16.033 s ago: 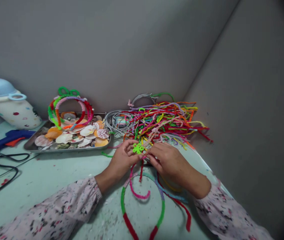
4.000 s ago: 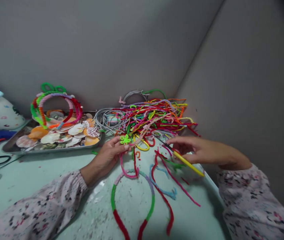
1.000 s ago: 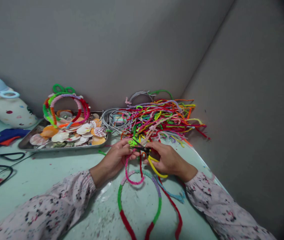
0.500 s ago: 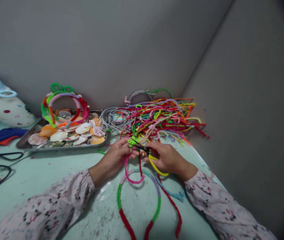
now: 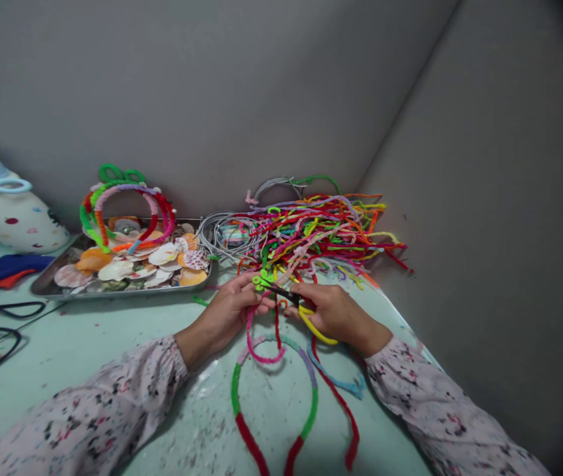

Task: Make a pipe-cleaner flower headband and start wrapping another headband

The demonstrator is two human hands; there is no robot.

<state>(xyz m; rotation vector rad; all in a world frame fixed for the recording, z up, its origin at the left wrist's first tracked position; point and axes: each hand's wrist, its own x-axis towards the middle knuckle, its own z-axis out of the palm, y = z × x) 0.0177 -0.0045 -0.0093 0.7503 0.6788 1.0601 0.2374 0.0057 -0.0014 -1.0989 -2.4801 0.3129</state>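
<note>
Before the grey wall [image 5: 187,99], at frame centre, the left hand [image 5: 225,314] pinches a lime-green flower [image 5: 263,280]; the right hand [image 5: 334,311] grips scissors [image 5: 314,324], blades against it.

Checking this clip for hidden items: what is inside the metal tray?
Shells lie in the tray, with colourful hoops over them. Whatever the shells cover cannot be seen.
</note>
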